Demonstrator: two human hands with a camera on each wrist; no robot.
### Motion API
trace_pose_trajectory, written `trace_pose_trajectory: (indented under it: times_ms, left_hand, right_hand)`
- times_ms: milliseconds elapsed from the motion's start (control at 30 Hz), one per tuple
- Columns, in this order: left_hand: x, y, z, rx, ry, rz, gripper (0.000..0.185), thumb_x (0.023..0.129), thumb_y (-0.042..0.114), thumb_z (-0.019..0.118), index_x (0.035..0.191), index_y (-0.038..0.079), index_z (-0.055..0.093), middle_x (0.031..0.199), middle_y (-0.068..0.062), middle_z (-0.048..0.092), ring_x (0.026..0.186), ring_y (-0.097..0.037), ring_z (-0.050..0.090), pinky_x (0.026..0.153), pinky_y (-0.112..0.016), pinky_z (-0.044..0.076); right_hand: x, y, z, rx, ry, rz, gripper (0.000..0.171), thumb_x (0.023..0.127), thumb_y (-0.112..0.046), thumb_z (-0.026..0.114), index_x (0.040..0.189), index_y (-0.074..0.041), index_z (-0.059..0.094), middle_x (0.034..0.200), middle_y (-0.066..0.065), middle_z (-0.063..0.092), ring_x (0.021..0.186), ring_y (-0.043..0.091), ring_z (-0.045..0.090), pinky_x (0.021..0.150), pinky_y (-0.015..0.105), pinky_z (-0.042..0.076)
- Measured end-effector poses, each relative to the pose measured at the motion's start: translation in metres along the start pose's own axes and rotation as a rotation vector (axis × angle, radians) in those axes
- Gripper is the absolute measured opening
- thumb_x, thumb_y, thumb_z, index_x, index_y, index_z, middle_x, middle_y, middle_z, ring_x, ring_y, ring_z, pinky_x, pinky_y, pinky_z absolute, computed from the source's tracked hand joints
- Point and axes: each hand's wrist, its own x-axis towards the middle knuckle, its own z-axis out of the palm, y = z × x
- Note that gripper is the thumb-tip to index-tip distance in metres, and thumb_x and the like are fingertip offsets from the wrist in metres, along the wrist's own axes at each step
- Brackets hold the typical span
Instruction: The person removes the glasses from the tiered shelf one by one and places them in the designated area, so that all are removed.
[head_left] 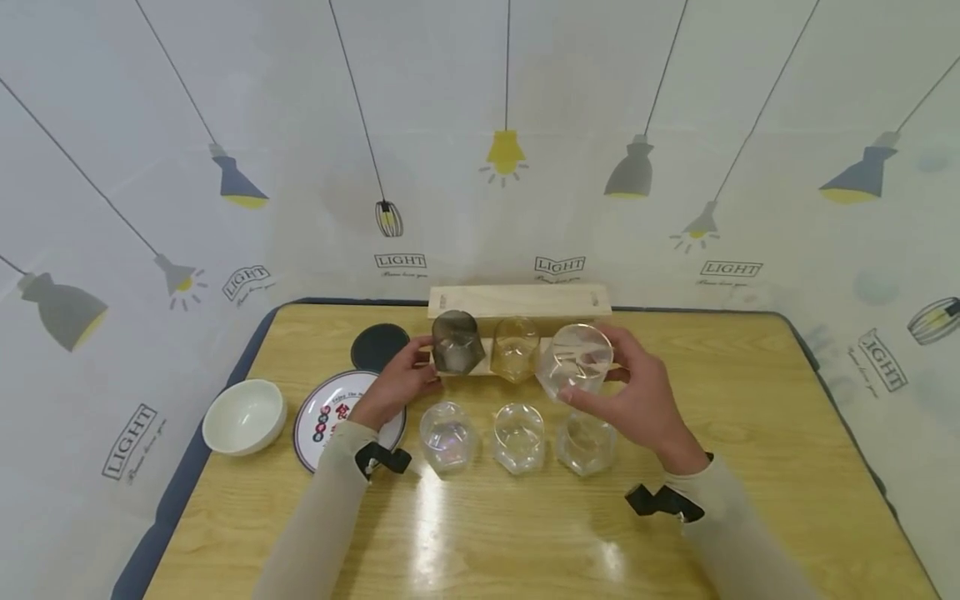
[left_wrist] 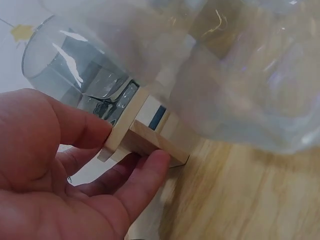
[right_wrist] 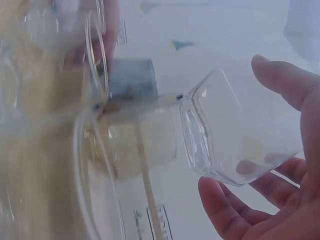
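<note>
My left hand [head_left: 401, 375] pinches the left end of a narrow wooden stand [left_wrist: 127, 125], thumb on its upper board and fingers at the lower one. On this stand sit a smoky grey glass [head_left: 457, 343] and an amber glass [head_left: 516, 350]. At its right end my right hand [head_left: 641, 392] grips a clear glass [head_left: 581, 354] with a faceted base, which lies tilted in the right wrist view. Three more clear faceted glasses stand in a front row: an iridescent glass [head_left: 447, 437], a middle glass [head_left: 519, 439] and a right glass [head_left: 585, 446], partly hidden.
Behind the stand is a long pale wooden box [head_left: 517, 300]. To the left are a white bowl [head_left: 244, 417], a printed plate [head_left: 311, 429] partly under my left forearm, and a dark round coaster [head_left: 378, 343]. A lamp-patterned curtain [head_left: 450, 225] borders the wooden table [head_left: 480, 542].
</note>
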Motion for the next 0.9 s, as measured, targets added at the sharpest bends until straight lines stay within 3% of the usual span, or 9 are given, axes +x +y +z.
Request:
trace_pose_trajectory:
  times_ms: [167, 500, 700, 900]
  left_hand:
    - [0.000, 0.000, -0.003, -0.036, -0.035, 0.001, 0.053, 0.110, 0.005, 0.049, 0.160, 0.018, 0.038, 0.154, -0.023, 0.042, 0.137, -0.036, 0.054, 0.113, -0.046, 0.056]
    - [0.001, 0.001, -0.003, -0.055, -0.041, 0.006, 0.053, 0.110, 0.003, 0.049, 0.160, 0.017, 0.037, 0.154, -0.025, 0.042, 0.136, -0.036, 0.054, 0.113, -0.046, 0.055]
    - [0.001, 0.002, -0.003, -0.042, -0.016, -0.009, 0.053, 0.110, 0.003, 0.050, 0.159, 0.019, 0.039, 0.153, -0.023, 0.044, 0.135, -0.035, 0.056, 0.112, -0.046, 0.056]
    - [-0.001, 0.000, -0.004, -0.041, -0.013, 0.000, 0.054, 0.110, 0.002, 0.048, 0.160, 0.017, 0.037, 0.152, -0.025, 0.043, 0.135, -0.036, 0.055, 0.114, -0.047, 0.055]
  right_hand:
    - [-0.012, -0.015, 0.018, 0.029, -0.062, -0.098, 0.088, 0.072, -0.017, 0.099, 0.149, -0.024, 0.059, 0.122, 0.002, 0.073, 0.098, 0.015, 0.069, 0.077, 0.028, 0.065]
    - [-0.032, -0.037, 0.059, 0.086, -0.206, -0.146, 0.089, 0.070, -0.028, 0.101, 0.147, -0.017, 0.060, 0.128, 0.000, 0.072, 0.101, 0.014, 0.069, 0.078, 0.034, 0.066]
    - [-0.043, -0.046, 0.085, 0.095, -0.334, -0.157, 0.085, 0.073, -0.043, 0.098, 0.146, -0.025, 0.059, 0.132, -0.002, 0.071, 0.106, 0.014, 0.069, 0.081, 0.032, 0.066]
    - [-0.056, -0.047, 0.110, 0.068, -0.465, -0.133, 0.088, 0.074, -0.052, 0.096, 0.147, -0.021, 0.058, 0.138, -0.009, 0.066, 0.109, 0.012, 0.068, 0.084, 0.025, 0.064]
